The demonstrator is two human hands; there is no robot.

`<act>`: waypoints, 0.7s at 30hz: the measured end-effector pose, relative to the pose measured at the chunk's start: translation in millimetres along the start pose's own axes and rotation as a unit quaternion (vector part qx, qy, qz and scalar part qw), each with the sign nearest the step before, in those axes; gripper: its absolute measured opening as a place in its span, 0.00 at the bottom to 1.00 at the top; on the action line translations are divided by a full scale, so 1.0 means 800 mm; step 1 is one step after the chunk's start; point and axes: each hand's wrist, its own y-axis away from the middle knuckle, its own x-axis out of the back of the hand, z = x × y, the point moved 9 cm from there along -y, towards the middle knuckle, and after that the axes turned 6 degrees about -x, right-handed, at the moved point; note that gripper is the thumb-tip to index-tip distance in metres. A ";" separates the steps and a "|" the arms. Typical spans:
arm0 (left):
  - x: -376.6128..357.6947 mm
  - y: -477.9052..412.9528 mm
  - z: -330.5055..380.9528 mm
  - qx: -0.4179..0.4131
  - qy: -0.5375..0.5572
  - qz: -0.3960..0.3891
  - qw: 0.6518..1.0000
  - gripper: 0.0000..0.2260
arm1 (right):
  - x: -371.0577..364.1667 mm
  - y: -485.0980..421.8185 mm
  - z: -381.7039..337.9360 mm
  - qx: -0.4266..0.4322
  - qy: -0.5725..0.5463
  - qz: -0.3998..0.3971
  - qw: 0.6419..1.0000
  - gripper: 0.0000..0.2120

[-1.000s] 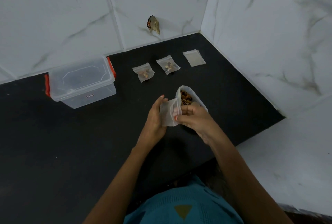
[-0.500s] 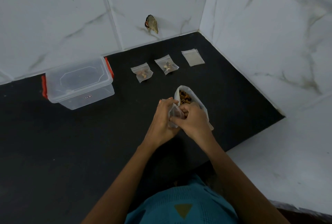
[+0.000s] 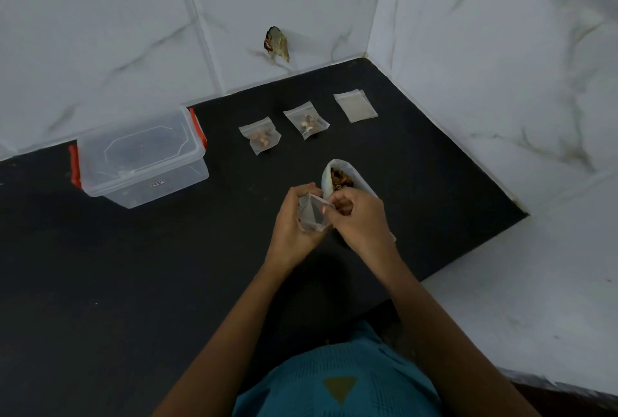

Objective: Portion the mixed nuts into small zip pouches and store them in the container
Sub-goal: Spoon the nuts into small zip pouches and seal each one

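Observation:
A small clear zip pouch (image 3: 311,214) is held over the black counter, its mouth pulled open. My left hand (image 3: 292,229) grips its left side. My right hand (image 3: 356,221) pinches its right edge with thumb and finger. Just behind my right hand stands the big bag of mixed nuts (image 3: 339,176), open at the top. Two filled pouches (image 3: 260,139) (image 3: 306,119) lie further back, and a stack of empty pouches (image 3: 355,105) lies to their right. The clear container (image 3: 140,157) with red clips sits at the left, lid on.
The black counter (image 3: 133,283) ends at white marble tile walls at the back and right. A small brown object (image 3: 277,43) sticks to the back wall. A white ledge (image 3: 501,299) lies to the right of the counter's front edge.
The flat pouch held up a second ago has been lowered and its mouth spread open between both hands. My hands have drawn closer together beside the nut bag.

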 end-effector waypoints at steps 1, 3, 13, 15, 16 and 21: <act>0.000 0.000 0.000 0.001 0.008 0.002 1.000 0.23 | 0.000 -0.001 0.001 -0.003 0.002 -0.001 1.000 0.02; 0.001 0.000 -0.001 0.008 0.019 -0.002 1.000 0.23 | 0.002 -0.003 0.004 -0.017 -0.012 -0.010 1.000 0.02; -0.003 0.005 -0.026 0.047 -0.025 -0.034 0.998 0.23 | 0.041 -0.025 0.079 -0.113 0.007 0.019 0.993 0.09; -0.005 0.006 -0.030 0.048 -0.041 -0.039 0.997 0.22 | 0.056 -0.027 0.102 -0.130 0.066 0.046 0.988 0.09; -0.006 0.007 -0.033 0.056 -0.041 -0.041 0.997 0.21 | 0.061 -0.027 0.114 -0.142 0.093 0.052 0.984 0.09; -0.015 0.011 -0.050 0.121 -0.035 -0.069 0.990 0.20 | 0.065 -0.022 0.151 -0.193 0.121 0.039 0.973 0.09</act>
